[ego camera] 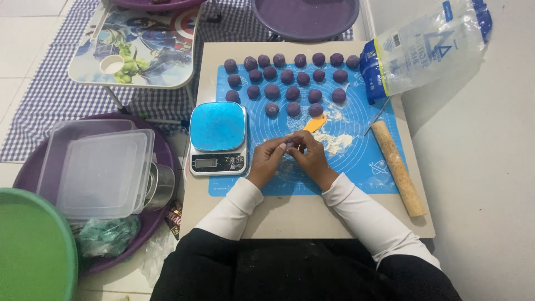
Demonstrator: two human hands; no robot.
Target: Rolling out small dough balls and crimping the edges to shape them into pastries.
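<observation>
Both hands are meeting over the near half of a blue silicone baking mat (362, 150), which is lying on a pale square board (301, 214). The left hand (268, 159) and the right hand (310, 158) are pressing together around a small purple piece of dough (290, 144); fingertips of both are pinching it between them, and only a sliver of it is showing. White sleeves are covering both forearms.

Just beyond the grip, an orange plastic scraper (314, 123) is lying on the mat, touching a scatter of white flour (336, 140) that is spreading to the right of the hands. Farther beyond, three rows of round purple dough balls (287, 77) are sitting on the mat's far half. Just left of the grip, a small kitchen scale with a blue top (218, 138) is standing at the board's edge. Well right of the grip, a floured wooden rolling pin (398, 167) is lying slantwise, and beyond it a clear plastic flour bag with blue ends (424, 47) is lying on its side. Far left, stacked clear plastic containers (100, 167) are resting in a purple basin (161, 146).
</observation>
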